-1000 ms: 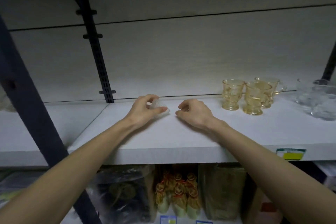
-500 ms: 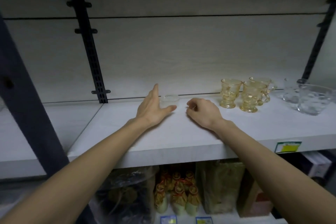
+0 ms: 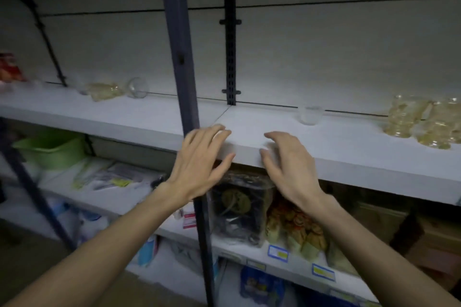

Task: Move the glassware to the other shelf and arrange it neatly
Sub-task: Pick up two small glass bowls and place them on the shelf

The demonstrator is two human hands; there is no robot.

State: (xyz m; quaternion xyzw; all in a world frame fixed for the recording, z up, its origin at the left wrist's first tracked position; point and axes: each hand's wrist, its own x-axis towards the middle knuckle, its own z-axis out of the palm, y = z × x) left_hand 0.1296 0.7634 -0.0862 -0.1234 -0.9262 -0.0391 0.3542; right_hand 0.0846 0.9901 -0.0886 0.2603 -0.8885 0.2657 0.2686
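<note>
In the head view both hands hang empty at the front edge of the right shelf (image 3: 349, 142), the left hand (image 3: 199, 164) and right hand (image 3: 291, 169) with fingers spread and lightly curled, pinching nothing. The small clear glass (image 3: 310, 114) stands upright at the back of that shelf, near the amber cups (image 3: 421, 122). The remaining glassware (image 3: 112, 90) lies far up-left on the left shelf (image 3: 99, 112), beyond the dark post (image 3: 182, 62), nearer the left hand.

The white shelf (image 3: 349, 147) carries a small clear glass cup (image 3: 310, 114) near its back edge at about one o'clock. Amber glass mugs (image 3: 421, 122) cluster at three o'clock. At ten o'clock, the adjoining shelf (image 3: 99, 112) holds a clear round bowl (image 3: 137, 88) beside blurred amber glassware (image 3: 104, 90).
</note>
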